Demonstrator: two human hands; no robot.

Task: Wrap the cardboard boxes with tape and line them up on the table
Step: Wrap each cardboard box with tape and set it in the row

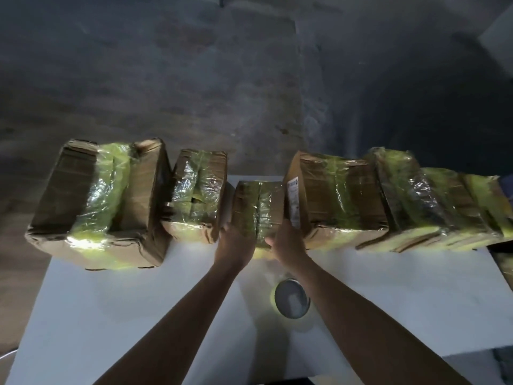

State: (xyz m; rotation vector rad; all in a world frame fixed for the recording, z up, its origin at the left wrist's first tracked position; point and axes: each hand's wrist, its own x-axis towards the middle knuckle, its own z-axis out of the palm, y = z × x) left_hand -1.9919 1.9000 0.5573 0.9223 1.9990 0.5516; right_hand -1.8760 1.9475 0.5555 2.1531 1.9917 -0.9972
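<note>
Several cardboard boxes wrapped in yellow-green tape stand in a row along the far edge of the white table (111, 315). A small wrapped box (259, 207) sits in the gap between a medium box (197, 195) on its left and a labelled box (333, 201) on its right. My left hand (236, 243) grips the small box's near left corner and my right hand (286, 243) grips its near right side. A big box (102, 201) ends the row at the left. A tape roll (291, 301) lies on the table between my forearms.
More wrapped boxes (433, 201) continue the row to the right, reaching past the table's right edge. A dark concrete floor (194, 79) lies beyond the table. A white strip of table front lies under my arms.
</note>
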